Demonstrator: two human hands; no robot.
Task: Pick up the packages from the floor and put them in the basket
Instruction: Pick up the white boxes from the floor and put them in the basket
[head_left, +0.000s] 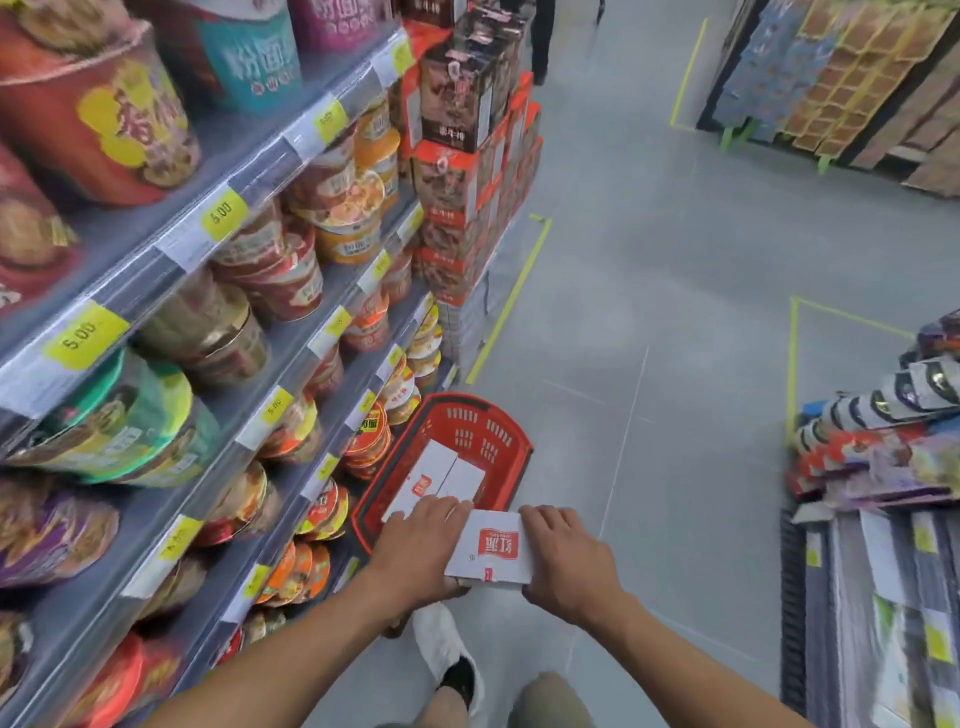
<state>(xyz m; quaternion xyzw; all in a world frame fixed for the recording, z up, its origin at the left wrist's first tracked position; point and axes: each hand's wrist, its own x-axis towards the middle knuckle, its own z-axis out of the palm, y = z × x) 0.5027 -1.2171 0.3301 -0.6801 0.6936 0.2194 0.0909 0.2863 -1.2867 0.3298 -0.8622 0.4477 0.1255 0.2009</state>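
Both my hands clamp one white package (491, 548), the left hand (415, 551) on its left end and the right hand (566, 561) on its right end, fingers curled over the top face. It hangs just over the near rim of the red basket (498, 421), which sits on the floor (675, 364) against the shelf (291, 332), with two like packages (441, 467) lying flat inside. It looks like a stiff, smooth, light carton. I judge the ends the safest hold, since the flat faces could slip.
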